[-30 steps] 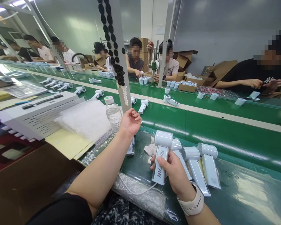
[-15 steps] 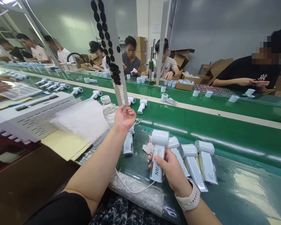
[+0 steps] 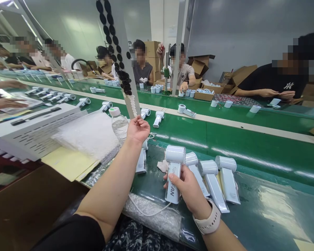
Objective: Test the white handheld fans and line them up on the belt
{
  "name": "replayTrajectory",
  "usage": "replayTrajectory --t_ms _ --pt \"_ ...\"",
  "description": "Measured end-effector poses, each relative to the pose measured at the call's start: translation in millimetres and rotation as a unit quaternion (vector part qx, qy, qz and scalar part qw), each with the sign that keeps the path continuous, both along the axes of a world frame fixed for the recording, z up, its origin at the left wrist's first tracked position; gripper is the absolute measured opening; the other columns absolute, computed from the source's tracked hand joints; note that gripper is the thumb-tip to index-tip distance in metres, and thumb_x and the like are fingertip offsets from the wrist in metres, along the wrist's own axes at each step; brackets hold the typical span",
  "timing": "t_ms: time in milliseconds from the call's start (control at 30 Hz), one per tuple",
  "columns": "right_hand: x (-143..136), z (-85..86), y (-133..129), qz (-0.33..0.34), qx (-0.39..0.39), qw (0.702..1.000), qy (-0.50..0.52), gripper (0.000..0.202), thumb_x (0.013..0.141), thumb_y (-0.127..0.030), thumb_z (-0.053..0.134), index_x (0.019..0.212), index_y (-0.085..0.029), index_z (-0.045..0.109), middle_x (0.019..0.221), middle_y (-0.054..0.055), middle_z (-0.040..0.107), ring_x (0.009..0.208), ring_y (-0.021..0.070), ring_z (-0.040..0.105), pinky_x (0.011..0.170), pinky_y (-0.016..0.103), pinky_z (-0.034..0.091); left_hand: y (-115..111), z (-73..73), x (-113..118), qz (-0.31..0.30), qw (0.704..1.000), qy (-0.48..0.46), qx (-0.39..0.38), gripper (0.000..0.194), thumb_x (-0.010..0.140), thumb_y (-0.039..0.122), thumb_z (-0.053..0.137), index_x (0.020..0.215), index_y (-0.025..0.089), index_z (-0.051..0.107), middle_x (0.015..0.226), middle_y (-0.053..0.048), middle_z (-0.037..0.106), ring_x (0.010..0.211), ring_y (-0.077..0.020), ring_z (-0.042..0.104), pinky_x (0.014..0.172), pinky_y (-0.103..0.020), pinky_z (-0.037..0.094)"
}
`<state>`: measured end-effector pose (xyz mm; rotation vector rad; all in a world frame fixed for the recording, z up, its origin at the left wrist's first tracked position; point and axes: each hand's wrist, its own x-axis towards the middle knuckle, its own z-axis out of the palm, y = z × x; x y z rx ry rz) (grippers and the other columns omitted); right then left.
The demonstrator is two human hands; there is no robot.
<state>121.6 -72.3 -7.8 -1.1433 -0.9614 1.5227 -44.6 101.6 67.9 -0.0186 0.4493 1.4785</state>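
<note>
My right hand (image 3: 184, 184) is wrapped round the handle of a light blue handheld fan (image 3: 174, 174), held upright with its lettering facing me. A white cable runs from the fan's lower end. My left hand (image 3: 138, 129) is raised at the bottom of a slanted metal post (image 3: 121, 59), its curled fingertips at the small white stickers (image 3: 133, 104) there. Whether a sticker is between those fingers is too small to tell. Black round stickers cover the post higher up. Several more fans (image 3: 215, 184) lie just right of my right hand, and one (image 3: 141, 161) is below my left hand.
Left of my left arm are a water bottle (image 3: 119, 125), plastic bags (image 3: 87, 136), yellow sheets (image 3: 70, 162) and a white slotted box (image 3: 39, 129). A green conveyor (image 3: 225, 136) carrying fans crosses ahead. People work beyond it, and another person's hands (image 3: 7, 94) are at far left.
The view has shifted slightly. My left fingers remain at the post's white stickers and my right hand still holds the fan. Across the conveyor, a person's hand has risen beside the green stand.
</note>
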Motion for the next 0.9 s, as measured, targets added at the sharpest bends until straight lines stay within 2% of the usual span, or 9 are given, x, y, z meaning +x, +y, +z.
replayTrajectory --t_ms 133,300,400,500,633,700,733,867,900 --pt "-0.7 -2.1 -1.7 0.008 0.001 1.000 -0.007 0.042 0.075 -0.048 0.075 0.102 -0.021 0.058 0.088 0.006 0.074 0.068 0.0234 0.073 0.055 0.033 0.055 0.7 1.3 -1.5 -0.002 1.000 0.006 0.008 0.026 0.098 0.012 0.041 0.077 0.015 0.056 0.049 0.008 0.043 0.037 -0.0020 0.041 0.037 -0.009 0.032" --pt "-0.3 -2.5 -1.2 0.006 0.008 1.000 -0.024 0.042 0.076 -0.048 0.075 0.102 -0.019 0.058 0.090 0.007 0.074 0.070 0.0235 0.073 0.061 0.035 0.056 3.2 0.2 -4.2 -0.001 0.999 0.048 0.015 0.032 0.096 0.009 0.038 0.067 0.017 0.046 0.046 0.009 0.037 0.035 -0.0015 0.038 0.036 -0.008 0.030" --pt "0.6 0.0 0.3 0.003 0.002 1.000 -0.014 0.048 0.073 -0.051 0.077 0.102 -0.018 0.058 0.088 0.007 0.074 0.068 0.0227 0.072 0.057 0.033 0.055 0.5 -2.0 -3.8 -0.002 0.995 0.093 0.031 0.034 0.095 0.008 0.035 0.063 0.018 0.040 0.045 0.009 0.034 0.035 -0.0013 0.037 0.037 -0.007 0.030" --pt "1.4 1.4 1.0 0.001 -0.002 1.000 0.027 0.054 0.069 -0.056 0.081 0.100 -0.019 0.058 0.083 0.005 0.074 0.064 0.0218 0.071 0.054 0.032 0.054 -17.2 -7.9 2.0 -0.033 0.985 0.161 0.060 0.033 0.093 0.007 0.037 0.062 0.018 0.041 0.046 0.008 0.035 0.037 -0.0019 0.038 0.038 -0.008 0.031" --pt "1.3 -0.5 -0.7 -0.009 0.003 0.996 0.091 0.054 0.069 -0.057 0.083 0.098 -0.019 0.059 0.082 0.004 0.075 0.063 0.0212 0.071 0.057 0.033 0.056 -62.8 -17.2 12.6 -0.143 0.943 0.282 0.106 0.025 0.085 0.009 0.056 0.062 0.016 0.054 0.048 0.005 0.043 0.039 -0.0072 0.041 0.037 -0.017 0.030" --pt "0.4 -2.0 -2.4 -0.024 0.008 0.995 0.100 0.051 0.071 -0.056 0.082 0.099 -0.019 0.059 0.082 0.004 0.075 0.063 0.0206 0.071 0.058 0.033 0.056 -85.0 -17.4 14.9 -0.196 0.902 0.358 0.141 0.019 0.080 0.009 0.067 0.063 0.015 0.061 0.048 0.004 0.046 0.041 -0.0087 0.041 0.038 -0.019 0.028" --pt "-0.1 -2.7 -3.2 -0.030 0.012 0.995 0.098 0.050 0.072 -0.055 0.081 0.099 -0.020 0.059 0.082 0.004 0.075 0.062 0.0206 0.071 0.057 0.032 0.055 -94.1 -16.1 15.5 -0.209 0.866 0.419 0.176 0.017 0.079 0.010 0.069 0.064 0.015 0.064 0.050 0.003 0.049 0.043 -0.0091 0.042 0.041 -0.020 0.029" --pt "-2.3 -4.4 -4.1 -0.029 0.023 0.998 0.049 0.047 0.077 -0.053 0.078 0.103 -0.020 0.058 0.083 0.004 0.075 0.063 0.0218 0.071 0.056 0.033 0.055 -113.7 -9.1 19.6 -0.172 0.645 0.664 0.337 0.020 0.084 0.015 0.066 0.065 0.019 0.067 0.062 0.000 0.060 0.060 -0.0132 0.049 0.057 -0.023 0.033" --pt "-2.6 -4.6 -3.6 -0.031 0.023 0.999 0.031 0.046 0.077 -0.052 0.077 0.104 -0.020 0.058 0.084 0.004 0.075 0.064 0.0226 0.071 0.057 0.034 0.055 -115.2 -8.7 21.8 -0.159 0.611 0.690 0.353 0.020 0.084 0.015 0.065 0.064 0.020 0.066 0.063 0.000 0.062 0.062 -0.0144 0.050 0.058 -0.025 0.032"
